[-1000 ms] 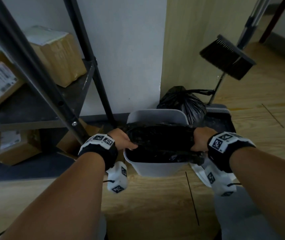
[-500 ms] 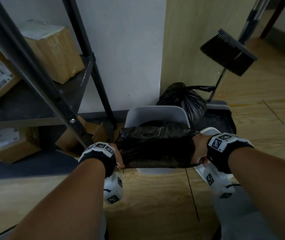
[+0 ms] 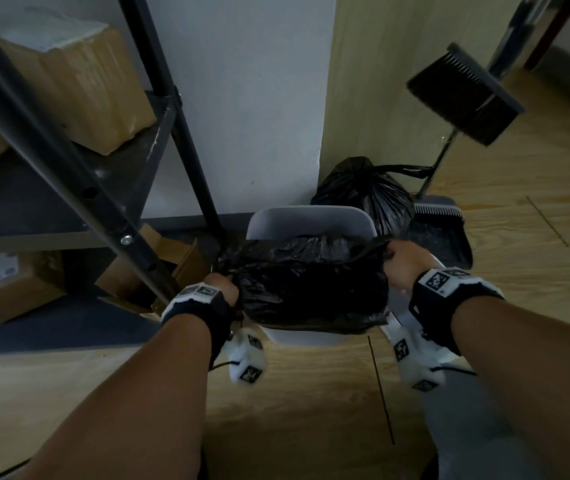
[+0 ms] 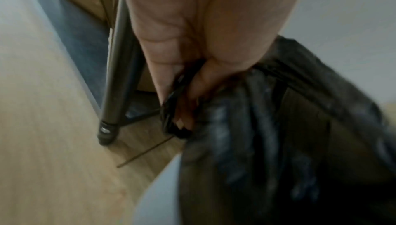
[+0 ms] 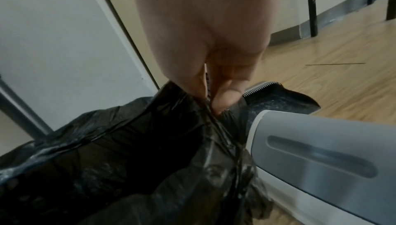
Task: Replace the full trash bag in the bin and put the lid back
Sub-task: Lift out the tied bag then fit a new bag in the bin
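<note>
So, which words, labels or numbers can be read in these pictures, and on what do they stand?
No text can be read.
Shipping labels on the cardboard boxes on the shelf: printed, but too blurred to read.
Wrist bands: square black-and-white code patterns only, no words.
Trash bag, bin, lid, broom: no print visible.

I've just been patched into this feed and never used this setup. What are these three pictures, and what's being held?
No machine here: a person wears three cameras. The head view looks down at both forearms; each wrist view looks along one hand. The left hand and right hand each pinch an edge of a fresh black plastic trash bag, stretched open over the grey plastic bin. The grip shows close up in both wrist views. The tied full black bag sits behind the bin on the wooden floor, and the grey-and-white bin lid lies beside the bin, still off.
</note>
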